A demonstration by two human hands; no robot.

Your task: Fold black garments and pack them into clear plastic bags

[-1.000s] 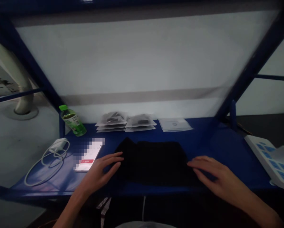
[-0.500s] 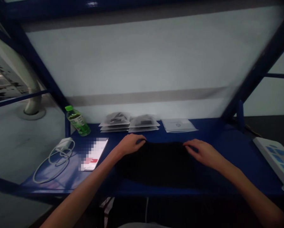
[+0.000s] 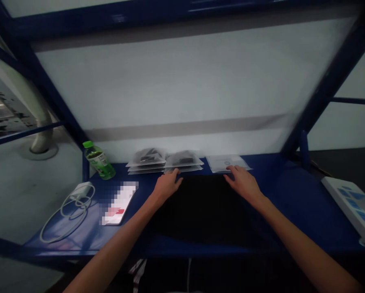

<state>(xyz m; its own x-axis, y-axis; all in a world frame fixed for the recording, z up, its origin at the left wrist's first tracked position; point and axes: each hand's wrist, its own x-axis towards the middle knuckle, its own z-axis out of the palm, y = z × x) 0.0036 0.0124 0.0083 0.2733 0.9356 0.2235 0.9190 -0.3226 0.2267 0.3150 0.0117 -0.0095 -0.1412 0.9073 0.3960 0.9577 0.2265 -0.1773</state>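
A black cloth item (image 3: 205, 207), perhaps a folded garment, lies spread on the blue table; its dark folds are hard to make out. My left hand (image 3: 167, 187) rests at its upper left corner, thumb and fingers apart, with the fingertips just below a stack of clear bags. At the upper right corner is my right hand (image 3: 242, 184), also with thumb and fingers apart. Its fingertips overlap the lower edge of a flat clear bag (image 3: 219, 163) in view. Neither hand grips the cloth.
Two stacks of bags with dark contents, the left stack (image 3: 147, 160) and right stack (image 3: 184, 160), lie along the back. Leftward are a green-capped bottle (image 3: 99, 162), a lit phone (image 3: 119, 205) and a white charger cable (image 3: 69, 228). A white box (image 3: 350, 203) sits far right.
Both hands have moved away from me, toward the back of the table, and their fingers have parted from the cloth's edge. The cloth's far edge now lies farther back and straighter.
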